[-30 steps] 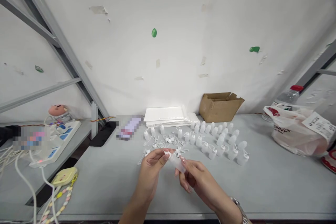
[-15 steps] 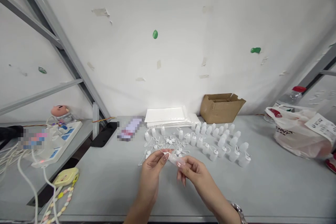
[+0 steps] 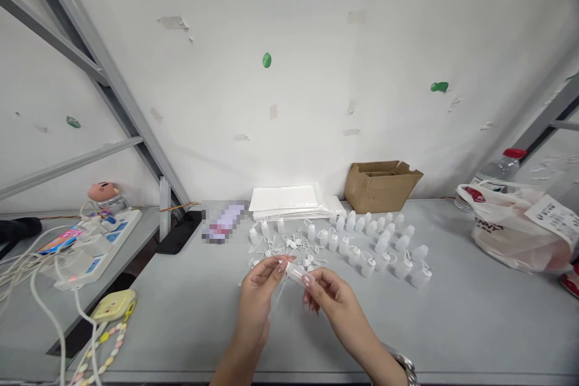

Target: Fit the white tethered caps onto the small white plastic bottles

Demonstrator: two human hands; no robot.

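My left hand [image 3: 260, 286] and my right hand [image 3: 332, 295] meet over the grey table [image 3: 452, 325], both pinched on one small translucent plastic bottle [image 3: 296, 273]. The right fingers grip its body; the left fingertips pinch at its top end, where a thin white strap hangs down. Just behind the hands lie loose white caps with straps [image 3: 289, 244]. Several small capped bottles [image 3: 384, 244] stand in rows to the right of them.
A brown cardboard box [image 3: 382, 184] and a stack of white sheets [image 3: 287, 199] sit against the wall. A plastic bag [image 3: 511, 226] with a water bottle [image 3: 500, 166] lies at the right. Power strips [image 3: 97, 241], cables and a yellow object [image 3: 111, 306] crowd the left.
The hands have shifted slightly; the left fingertips have moved onto the bottle's top end and the strap now hangs below. The camera view has drifted a little.
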